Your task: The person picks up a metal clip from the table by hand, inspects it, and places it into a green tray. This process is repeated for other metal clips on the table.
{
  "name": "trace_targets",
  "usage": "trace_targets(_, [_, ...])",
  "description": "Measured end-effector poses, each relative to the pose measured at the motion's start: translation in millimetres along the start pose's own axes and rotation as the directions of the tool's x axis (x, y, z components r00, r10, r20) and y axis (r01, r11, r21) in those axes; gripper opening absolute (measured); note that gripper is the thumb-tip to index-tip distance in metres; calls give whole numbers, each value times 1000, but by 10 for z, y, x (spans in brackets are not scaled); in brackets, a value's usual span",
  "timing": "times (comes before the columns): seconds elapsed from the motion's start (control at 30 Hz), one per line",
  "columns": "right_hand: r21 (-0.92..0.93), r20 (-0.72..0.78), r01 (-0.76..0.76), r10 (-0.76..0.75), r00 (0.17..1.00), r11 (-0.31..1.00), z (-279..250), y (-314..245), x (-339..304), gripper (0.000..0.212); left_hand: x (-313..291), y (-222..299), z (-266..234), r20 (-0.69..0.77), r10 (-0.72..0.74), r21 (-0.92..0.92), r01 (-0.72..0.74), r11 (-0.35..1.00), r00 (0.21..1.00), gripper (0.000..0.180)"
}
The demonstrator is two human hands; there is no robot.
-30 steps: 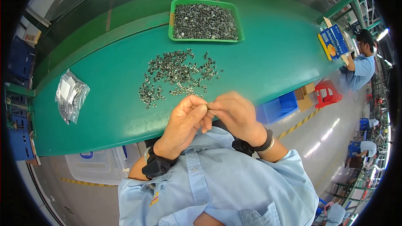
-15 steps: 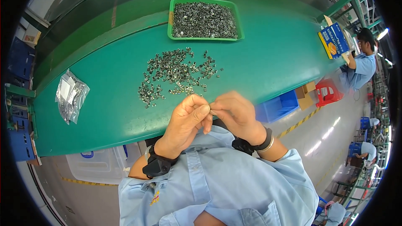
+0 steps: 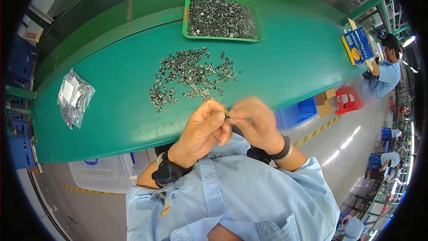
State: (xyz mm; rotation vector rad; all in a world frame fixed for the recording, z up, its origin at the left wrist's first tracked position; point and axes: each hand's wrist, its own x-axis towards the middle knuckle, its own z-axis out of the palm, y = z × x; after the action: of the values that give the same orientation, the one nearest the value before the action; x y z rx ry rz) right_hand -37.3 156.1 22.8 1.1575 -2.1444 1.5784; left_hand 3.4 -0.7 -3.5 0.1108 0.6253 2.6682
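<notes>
In front of my chest, my left hand [image 3: 201, 130] and my right hand [image 3: 256, 122] meet at the fingertips. Between them a small dark metal part [image 3: 227, 117] is pinched, and most of it is hidden by the fingers. Motion slightly blurs my right hand. Just beyond my hands, a loose heap of small metal parts [image 3: 189, 71] is spread over the green table [image 3: 116, 120]. Farther back stands a green tray [image 3: 223, 39] filled with many more such pieces.
At the left lies a clear plastic bag [image 3: 75, 100] of parts. A blue and yellow box [image 3: 358, 46] stands at the table's far right, beside a co-worker [image 3: 387, 76]. A blue bin [image 3: 298, 114] and a red stool [image 3: 348, 99] are past the right edge; a clear storage box [image 3: 104, 174] sits below the table.
The dark part shows more clearly between the fingertips, and both hands sit slightly lower. The view has shifted a little, so the tray and heap appear slightly higher and farther right.
</notes>
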Motion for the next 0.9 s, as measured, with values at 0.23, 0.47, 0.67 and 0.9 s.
trace_targets(0.23, [-21,27,28,-27,999,999,10,26,-24,17,-6,78,16,-34,1,170,5,985,999,17])
trace_targets(0.47, [29,-23,-81,81,996,996,25,79,-70,16,0,77,64,-118,4,229,24,973,993,15])
trace_targets(0.67, [47,-24,-147,148,989,988,-54,142,-5,12,33,113,30,-115,-2,218,27,976,993,19])
trace_targets(0.9, [-59,-103,-353,346,932,934,-544,655,916,7,37,132,-76,-110,7,155,10,988,994,18])
